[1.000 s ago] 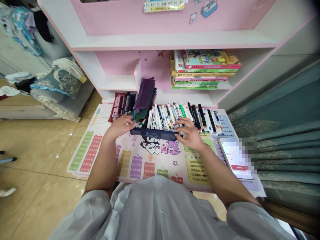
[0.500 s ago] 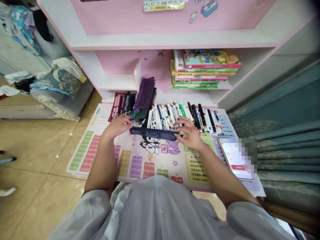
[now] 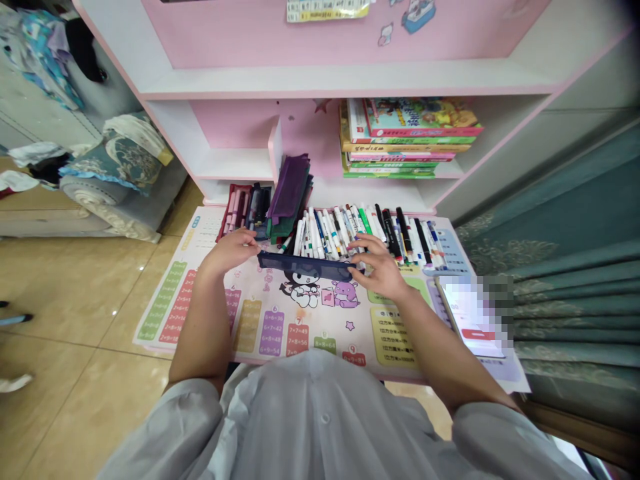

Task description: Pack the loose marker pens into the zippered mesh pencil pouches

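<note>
My left hand [image 3: 230,251] and right hand [image 3: 381,268] are curled at the two ends of a navy mesh pencil pouch [image 3: 305,267], which lies crosswise over the times-table desk mat [image 3: 170,313], just in front of the packed markers [image 3: 350,233]. If my grip slips, the pouch could knock those markers loose. My fingertips are partly hidden, and I can't make out its zip. The phone [image 3: 473,317] on my right is blurred.

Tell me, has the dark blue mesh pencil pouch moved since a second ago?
Yes, slightly. Against the cartoon figure printed on the desk mat, the pouch has shifted at its end by the left hand, toward the pens.
</note>
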A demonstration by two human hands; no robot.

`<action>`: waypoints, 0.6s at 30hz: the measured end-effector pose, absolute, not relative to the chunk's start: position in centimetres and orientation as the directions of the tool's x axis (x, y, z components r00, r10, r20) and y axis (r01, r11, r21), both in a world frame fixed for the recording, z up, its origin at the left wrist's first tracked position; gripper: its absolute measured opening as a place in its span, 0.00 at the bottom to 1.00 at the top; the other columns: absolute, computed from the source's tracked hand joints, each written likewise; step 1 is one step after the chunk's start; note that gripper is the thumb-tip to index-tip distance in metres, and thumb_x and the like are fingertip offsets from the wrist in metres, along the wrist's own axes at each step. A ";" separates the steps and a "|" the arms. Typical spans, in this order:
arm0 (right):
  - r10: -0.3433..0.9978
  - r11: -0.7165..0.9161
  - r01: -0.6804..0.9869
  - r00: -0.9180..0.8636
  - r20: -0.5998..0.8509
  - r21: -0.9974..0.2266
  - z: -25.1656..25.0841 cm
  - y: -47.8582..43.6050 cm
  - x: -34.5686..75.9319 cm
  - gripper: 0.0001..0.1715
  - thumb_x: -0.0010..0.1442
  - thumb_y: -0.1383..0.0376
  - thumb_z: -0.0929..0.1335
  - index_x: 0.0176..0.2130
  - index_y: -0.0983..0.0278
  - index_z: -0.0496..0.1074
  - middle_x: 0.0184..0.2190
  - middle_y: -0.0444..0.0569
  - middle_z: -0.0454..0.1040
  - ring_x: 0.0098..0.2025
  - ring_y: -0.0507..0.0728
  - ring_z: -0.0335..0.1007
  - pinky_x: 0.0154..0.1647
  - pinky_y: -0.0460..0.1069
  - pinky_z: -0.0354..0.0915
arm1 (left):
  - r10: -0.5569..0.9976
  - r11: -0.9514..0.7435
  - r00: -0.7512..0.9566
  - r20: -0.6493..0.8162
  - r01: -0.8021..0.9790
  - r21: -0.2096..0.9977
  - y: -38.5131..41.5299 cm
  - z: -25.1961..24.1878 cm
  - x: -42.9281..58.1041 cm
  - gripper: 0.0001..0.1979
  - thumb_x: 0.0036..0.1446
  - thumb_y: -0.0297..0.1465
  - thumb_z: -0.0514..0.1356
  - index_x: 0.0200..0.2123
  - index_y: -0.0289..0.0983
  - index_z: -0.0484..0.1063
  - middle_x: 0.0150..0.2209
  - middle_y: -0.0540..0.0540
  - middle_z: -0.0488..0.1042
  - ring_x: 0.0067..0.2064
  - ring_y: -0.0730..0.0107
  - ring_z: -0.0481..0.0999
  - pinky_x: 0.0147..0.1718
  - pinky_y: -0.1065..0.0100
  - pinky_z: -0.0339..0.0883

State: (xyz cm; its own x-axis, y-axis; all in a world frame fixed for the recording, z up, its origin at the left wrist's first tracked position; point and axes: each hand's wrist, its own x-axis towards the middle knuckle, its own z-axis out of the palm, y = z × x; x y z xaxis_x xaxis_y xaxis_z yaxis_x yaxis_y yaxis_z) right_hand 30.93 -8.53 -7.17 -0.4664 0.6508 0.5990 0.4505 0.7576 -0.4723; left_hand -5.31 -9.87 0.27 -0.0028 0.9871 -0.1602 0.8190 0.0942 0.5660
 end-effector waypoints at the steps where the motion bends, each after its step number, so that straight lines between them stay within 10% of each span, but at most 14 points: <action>1: 0.648 0.760 0.451 -0.467 0.602 -0.468 -7.2 -8.5 30.9 0.04 0.55 0.64 0.71 0.28 0.58 0.72 0.45 0.51 0.75 0.59 0.68 0.64 0.58 0.70 0.65 | 0.986 0.102 -0.007 -0.165 0.814 0.571 -9.8 0.3 -5.4 0.10 0.45 0.39 0.59 0.22 0.39 0.75 0.55 0.48 0.75 0.56 0.54 0.73 0.56 0.64 0.66; 18: 0.631 0.775 0.438 -0.511 0.584 -0.455 -7.1 -8.4 31.1 0.04 0.58 0.63 0.70 0.30 0.58 0.74 0.46 0.51 0.75 0.60 0.68 0.64 0.58 0.70 0.66 | 0.978 0.075 0.045 -0.205 0.838 0.540 -9.4 -0.4 -6.6 0.11 0.43 0.41 0.58 0.22 0.40 0.74 0.50 0.47 0.78 0.53 0.53 0.75 0.49 0.64 0.69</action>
State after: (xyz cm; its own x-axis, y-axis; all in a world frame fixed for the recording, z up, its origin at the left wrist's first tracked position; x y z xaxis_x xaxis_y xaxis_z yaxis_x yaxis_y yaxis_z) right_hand 31.05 -8.43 -7.12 -0.5109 0.6311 0.5837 0.4376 0.7754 -0.4553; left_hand -6.58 -9.37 -0.38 0.0446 0.9777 -0.2054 0.8385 0.0752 0.5397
